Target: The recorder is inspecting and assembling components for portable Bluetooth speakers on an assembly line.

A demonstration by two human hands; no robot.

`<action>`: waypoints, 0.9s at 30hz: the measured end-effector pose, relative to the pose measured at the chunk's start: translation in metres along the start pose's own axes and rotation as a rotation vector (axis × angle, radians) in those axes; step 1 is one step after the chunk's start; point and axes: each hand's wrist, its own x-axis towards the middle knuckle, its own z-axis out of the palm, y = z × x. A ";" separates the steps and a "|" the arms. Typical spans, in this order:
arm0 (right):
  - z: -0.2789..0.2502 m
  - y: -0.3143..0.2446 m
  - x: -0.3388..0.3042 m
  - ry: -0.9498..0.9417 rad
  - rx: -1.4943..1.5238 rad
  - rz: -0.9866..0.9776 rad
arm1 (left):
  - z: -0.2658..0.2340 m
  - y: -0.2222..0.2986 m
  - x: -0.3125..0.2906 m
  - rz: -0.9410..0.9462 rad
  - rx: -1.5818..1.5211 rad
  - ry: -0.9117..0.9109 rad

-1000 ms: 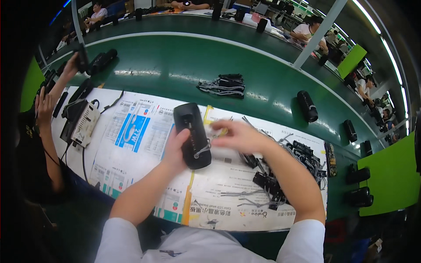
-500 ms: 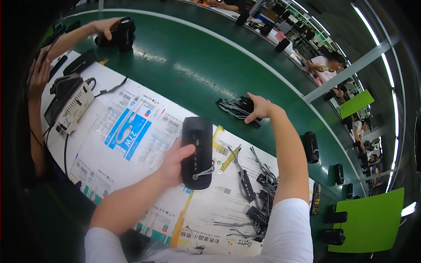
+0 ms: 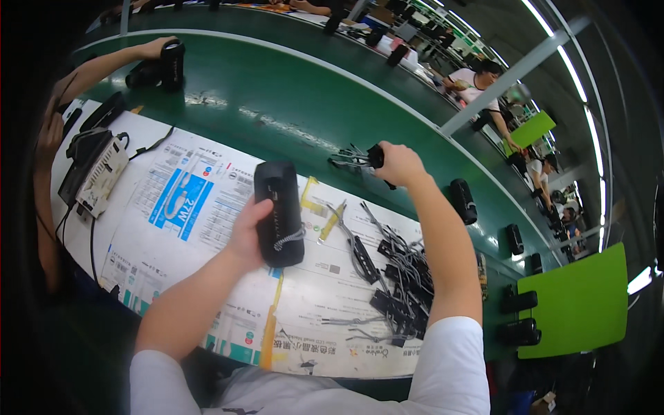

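Note:
My left hand (image 3: 245, 234) is closed around a black cylindrical portable speaker (image 3: 279, 200), which stands tilted over the white work surface (image 3: 228, 277). A grey braided cord loop (image 3: 290, 238) hangs at the speaker's lower end. Over the green belt (image 3: 277, 97), my right hand (image 3: 401, 164) grips a bundle of black parts with grey braided cords (image 3: 353, 158). My fingers partly hide the bundle, and the cord ends stick out to the left. Beneath my right forearm lies a pile of similar corded black parts (image 3: 401, 277).
At the far left, another person's hand (image 3: 158, 48) touches black speakers (image 3: 171, 66) on the belt. A beige device with cables (image 3: 102, 166) sits on the surface's left side. Several speakers (image 3: 463, 200) stand to the right, by a lime-green board (image 3: 577, 301). Other people work beyond the belt.
My right hand has closed on the bundle of corded parts and drawn it together off the belt. The view has shifted, and the speaker remains in my left hand.

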 end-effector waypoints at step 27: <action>0.016 -0.006 -0.298 0.413 0.560 0.185 | 0.051 0.018 0.029 0.183 1.020 0.149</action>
